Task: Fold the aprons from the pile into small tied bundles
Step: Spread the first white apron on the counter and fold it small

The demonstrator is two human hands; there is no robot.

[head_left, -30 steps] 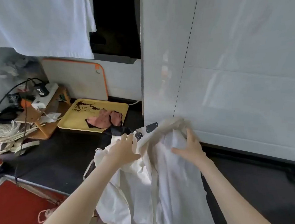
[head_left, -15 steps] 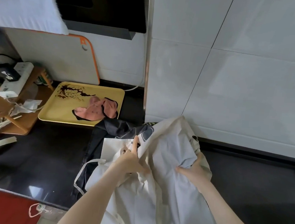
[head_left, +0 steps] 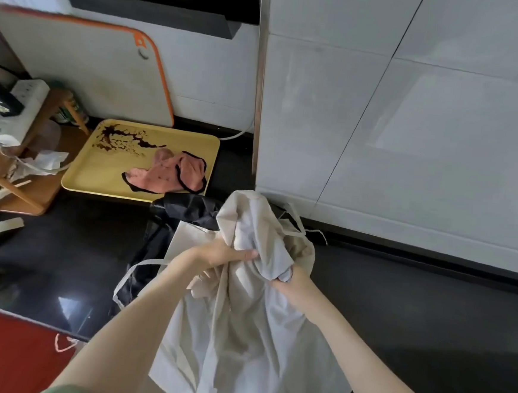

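Observation:
A large white apron [head_left: 250, 335] hangs bunched between my hands over the dark counter. My left hand [head_left: 222, 254] grips its gathered cloth from the left, fingers pressed into the folds. My right hand [head_left: 291, 287] grips the bunched top from the right, its fingers buried in the fabric. A black apron [head_left: 188, 209] and another pale cloth [head_left: 186, 237] lie in the pile beneath and behind, with a white strap [head_left: 140, 269] looping to the left.
A yellow tray [head_left: 98, 177] with a dark stain and a pink cloth [head_left: 172, 174] sits behind the pile. A white board with orange rim [head_left: 106, 69] leans on the wall. A power strip [head_left: 16, 109] and straps lie far left. White cabinet panels [head_left: 410, 146] rise at right.
My hands have drawn closer together and gathered the apron's top into a tighter bunch. My view has tilted further down and nearer to the pile.

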